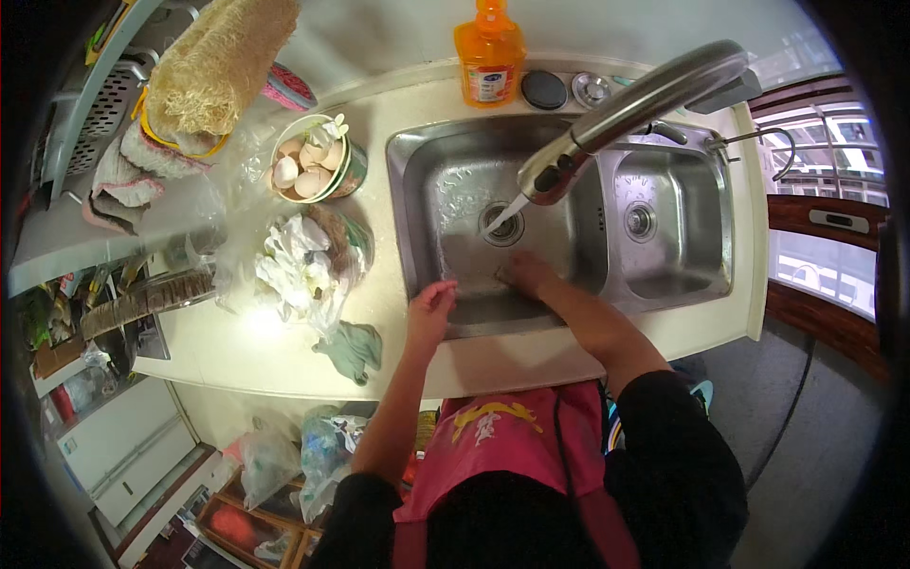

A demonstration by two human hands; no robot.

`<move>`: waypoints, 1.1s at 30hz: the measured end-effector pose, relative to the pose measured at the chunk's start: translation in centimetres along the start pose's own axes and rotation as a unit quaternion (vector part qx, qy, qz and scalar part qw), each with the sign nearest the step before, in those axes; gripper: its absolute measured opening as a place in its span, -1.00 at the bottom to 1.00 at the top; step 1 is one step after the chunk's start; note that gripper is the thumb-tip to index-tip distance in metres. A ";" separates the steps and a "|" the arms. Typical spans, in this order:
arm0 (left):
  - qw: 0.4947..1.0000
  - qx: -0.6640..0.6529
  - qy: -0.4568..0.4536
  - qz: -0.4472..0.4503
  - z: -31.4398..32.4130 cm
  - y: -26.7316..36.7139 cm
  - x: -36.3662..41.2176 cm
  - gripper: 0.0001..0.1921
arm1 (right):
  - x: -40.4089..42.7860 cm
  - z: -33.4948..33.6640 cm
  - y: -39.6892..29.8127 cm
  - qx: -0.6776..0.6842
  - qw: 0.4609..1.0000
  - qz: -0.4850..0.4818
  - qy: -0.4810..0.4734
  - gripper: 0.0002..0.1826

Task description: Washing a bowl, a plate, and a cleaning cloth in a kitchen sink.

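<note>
Water runs from the pull-out faucet head (551, 174) into the large steel sink basin (455, 178), falling by its drain strainer (502, 224). Low in that basin, below the drain, my right hand (527, 274) reaches to the floor of the sink. It is blurred, and whether its fingers hold anything cannot be made out. My left hand (431, 309) hovers over the basin's front left corner, fingers curled together, with nothing visible in them. A crumpled green cloth or glove (352, 350) lies on the counter to its left.
Left of the sink stand a tub of eggshells (307, 167) and a plastic-lined container of crumpled white tissue (302, 259). Behind the basin are an orange soap bottle (490, 60) and a dark round lid (544, 90). A smaller basin (668, 242) adjoins on the right. A loofah (220, 71) hangs upper left.
</note>
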State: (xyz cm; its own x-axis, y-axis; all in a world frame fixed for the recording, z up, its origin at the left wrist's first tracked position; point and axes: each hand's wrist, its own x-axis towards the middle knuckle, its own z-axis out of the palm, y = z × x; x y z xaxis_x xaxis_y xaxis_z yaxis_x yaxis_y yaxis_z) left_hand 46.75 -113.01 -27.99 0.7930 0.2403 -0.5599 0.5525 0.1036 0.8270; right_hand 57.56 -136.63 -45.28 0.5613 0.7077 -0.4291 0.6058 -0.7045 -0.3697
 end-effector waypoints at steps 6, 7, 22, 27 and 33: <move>0.997 0.057 -0.047 0.015 1.0 1.7 -3.0 -0.78 | 9.2 1.4 -0.8 0.102 0.950 -0.222 0.196 -0.59; 0.998 0.063 -0.019 0.007 -0.4 0.7 -3.7 -0.78 | 12.9 -1.7 -4.1 -0.015 0.961 -0.225 0.161 -0.60; 0.998 -0.031 -0.060 0.009 -1.9 3.3 -2.6 -0.80 | 3.6 -8.2 -5.4 0.421 0.866 0.266 0.045 -0.64; 0.997 -0.005 -0.082 0.013 -1.2 4.8 -2.7 -0.80 | 4.7 -11.6 -9.2 0.883 0.412 0.224 0.036 -0.74; 0.992 -0.060 -0.111 0.012 -1.3 4.8 -4.1 -0.80 | 4.6 -11.2 -7.9 0.895 0.385 0.203 0.102 -0.79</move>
State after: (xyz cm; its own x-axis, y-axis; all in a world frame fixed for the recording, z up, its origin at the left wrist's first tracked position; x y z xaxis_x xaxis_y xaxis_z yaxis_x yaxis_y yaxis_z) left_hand 45.80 -112.24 -21.68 0.8498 0.0272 -0.5263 0.5090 0.2170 0.8330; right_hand 61.69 -127.24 -35.07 0.5490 0.3808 -0.7441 -0.8100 0.4621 -0.3611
